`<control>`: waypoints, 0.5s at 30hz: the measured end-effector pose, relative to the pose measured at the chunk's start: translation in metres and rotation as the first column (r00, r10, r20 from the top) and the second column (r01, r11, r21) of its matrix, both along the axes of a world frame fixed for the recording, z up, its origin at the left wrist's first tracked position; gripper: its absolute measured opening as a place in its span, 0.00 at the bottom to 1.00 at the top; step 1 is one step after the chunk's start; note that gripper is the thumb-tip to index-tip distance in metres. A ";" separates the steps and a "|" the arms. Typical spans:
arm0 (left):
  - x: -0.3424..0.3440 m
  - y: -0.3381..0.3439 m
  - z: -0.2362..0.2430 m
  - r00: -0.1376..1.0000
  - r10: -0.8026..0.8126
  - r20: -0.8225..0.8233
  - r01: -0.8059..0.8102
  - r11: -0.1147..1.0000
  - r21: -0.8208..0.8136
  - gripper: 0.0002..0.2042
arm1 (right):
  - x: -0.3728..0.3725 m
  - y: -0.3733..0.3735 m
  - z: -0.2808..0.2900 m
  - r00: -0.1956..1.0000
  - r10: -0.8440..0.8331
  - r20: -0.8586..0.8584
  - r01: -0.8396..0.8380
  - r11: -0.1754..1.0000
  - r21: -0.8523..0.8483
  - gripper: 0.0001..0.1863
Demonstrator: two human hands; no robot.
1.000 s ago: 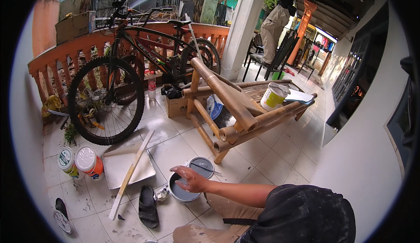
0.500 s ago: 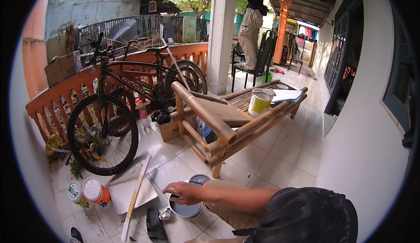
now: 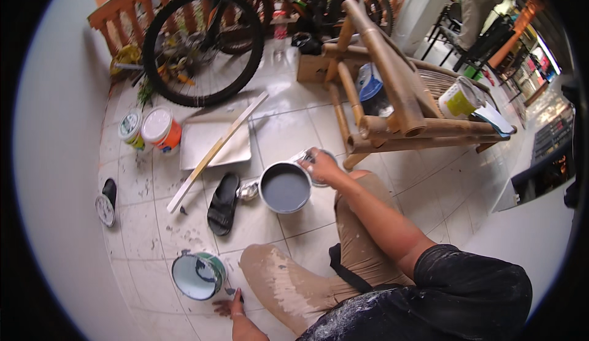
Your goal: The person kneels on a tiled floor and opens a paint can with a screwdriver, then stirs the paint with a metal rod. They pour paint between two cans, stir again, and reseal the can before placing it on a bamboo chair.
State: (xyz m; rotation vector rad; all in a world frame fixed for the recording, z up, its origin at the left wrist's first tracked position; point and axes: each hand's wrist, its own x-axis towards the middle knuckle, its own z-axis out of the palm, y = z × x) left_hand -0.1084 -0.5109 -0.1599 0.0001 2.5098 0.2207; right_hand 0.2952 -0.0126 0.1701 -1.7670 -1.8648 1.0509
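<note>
The open can of grey paint (image 3: pixel 284 187) stands on the tiled floor (image 3: pixel 288 129) just beside a black sandal (image 3: pixel 223 203), in front of the knees. The right hand (image 3: pixel 320 165) rests at its far rim, fingers curled on a small pale thing I cannot make out. The left hand (image 3: pixel 230 308) lies spread, flat on the tiles, beside a green-and-white can (image 3: pixel 197 275). It looks like paint being readied; lifting the can would need a steady grip

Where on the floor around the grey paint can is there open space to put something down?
Bare tiles lie between the flat tray and the bamboo chair, beyond the grey paint can. More lie left of the black sandal, above the green can. It is crowded right by the grey can: sandal, right hand and knee.
</note>
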 end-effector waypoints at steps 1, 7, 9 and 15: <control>0.005 -0.006 0.003 0.997 0.047 0.066 -0.044 0.998 -0.041 0.83 | -0.003 0.010 -0.008 0.996 -0.085 0.006 0.085 0.994 -0.069 0.38; 0.008 0.013 0.035 0.994 0.083 0.067 -0.077 0.994 -0.082 0.84 | 0.004 0.001 -0.041 0.901 -0.431 -0.053 0.368 0.822 -0.435 0.37; 0.011 0.020 0.039 0.990 0.110 0.086 -0.101 0.989 -0.110 0.84 | 0.018 0.007 -0.048 0.899 -0.433 -0.061 0.368 0.824 -0.432 0.35; 0.009 0.020 0.044 0.987 0.136 0.088 -0.136 0.991 -0.007 0.81 | 0.037 0.036 -0.124 0.928 -0.366 0.071 0.356 0.813 -0.461 0.22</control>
